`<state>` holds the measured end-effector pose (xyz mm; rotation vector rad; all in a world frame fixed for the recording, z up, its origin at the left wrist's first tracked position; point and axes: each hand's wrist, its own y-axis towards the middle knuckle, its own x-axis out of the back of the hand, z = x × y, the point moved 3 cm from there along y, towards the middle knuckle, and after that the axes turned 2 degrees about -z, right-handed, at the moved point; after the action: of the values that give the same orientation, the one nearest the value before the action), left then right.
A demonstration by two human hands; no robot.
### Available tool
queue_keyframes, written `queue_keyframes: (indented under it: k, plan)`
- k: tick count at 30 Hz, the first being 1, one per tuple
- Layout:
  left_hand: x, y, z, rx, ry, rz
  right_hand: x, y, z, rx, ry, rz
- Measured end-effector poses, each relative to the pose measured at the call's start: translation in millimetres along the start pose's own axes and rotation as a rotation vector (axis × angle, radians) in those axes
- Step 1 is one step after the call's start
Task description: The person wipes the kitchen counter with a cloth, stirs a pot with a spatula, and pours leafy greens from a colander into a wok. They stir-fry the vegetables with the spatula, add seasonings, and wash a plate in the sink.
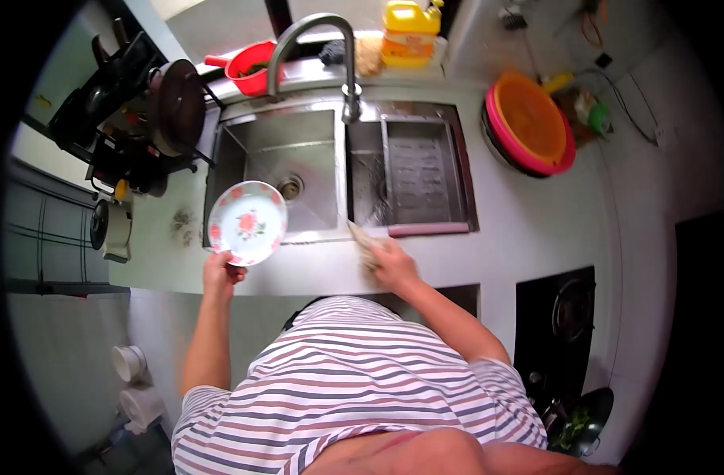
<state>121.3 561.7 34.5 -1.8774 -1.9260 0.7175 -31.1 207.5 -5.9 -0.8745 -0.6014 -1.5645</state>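
My left hand [223, 271] grips the near rim of a white plate [247, 224] with pink-red flowers, thumb on its upper face. The plate is tilted over the near left corner of the left sink basin [306, 146], hiding part of the rim. Over the counter, close to the sink's front edge, my right hand [392, 263] is closed on a crumpled beige cloth [364, 244]. The cloth's tip reaches toward the divider between the basins. A gap separates the cloth from the plate.
A grey faucet [351, 99] arches over the sink. The right basin holds a slotted tray [420, 162]. A red dipper [253, 70] and a yellow jug [409, 36] stand behind. Stacked basins [528, 119] sit right, a dark rack [140, 111] left, a stove [556, 332] lower right.
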Motion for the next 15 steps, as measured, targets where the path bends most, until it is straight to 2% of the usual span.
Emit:
queue_keyframes:
  k: [1, 4, 5, 6, 8, 10, 11, 12, 13, 15]
  plan:
    - [-11.4, -0.3, -7.0, -0.011, -0.001, -0.017, 14.0, -8.7, -16.9, 0.001, -0.04, -0.037]
    - [-29.1, 24.5, -24.7, -0.033, -0.001, 0.045, 61.7, -35.8, -82.6, -0.266, -0.309, -0.043]
    - [-33.5, 36.9, -30.8, -0.049, 0.024, 0.071, 84.6, -33.0, -98.3, -0.389, -0.409, 0.038]
    - [-38.6, 50.5, -36.1, -0.062, 0.054, 0.1, 101.8, -30.7, -100.6, -0.52, -0.505, 0.119]
    - [-55.1, 74.4, -47.2, -0.062, 0.055, 0.167, 140.4, 18.0, -61.4, -0.565, -0.698, 0.165]
    - [-77.8, 87.2, -61.4, -0.069, 0.031, 0.247, 156.3, 94.8, 0.5, -0.175, -0.547, -0.134]
    - [-90.1, 93.0, -68.9, -0.073, 0.009, 0.292, 152.3, 140.8, 22.0, 0.078, -0.513, -0.287]
    - [-100.2, 98.0, -75.6, -0.074, -0.017, 0.332, 142.4, 186.3, 39.4, 0.246, -0.522, -0.439]
    - [-108.0, 103.5, -80.5, -0.068, -0.013, 0.371, 133.0, 225.4, 58.4, 0.31, -0.559, -0.446]
    - [-120.0, 110.8, -89.9, -0.06, -0.043, 0.409, 105.7, 290.4, 65.9, 0.249, -0.625, -0.378]
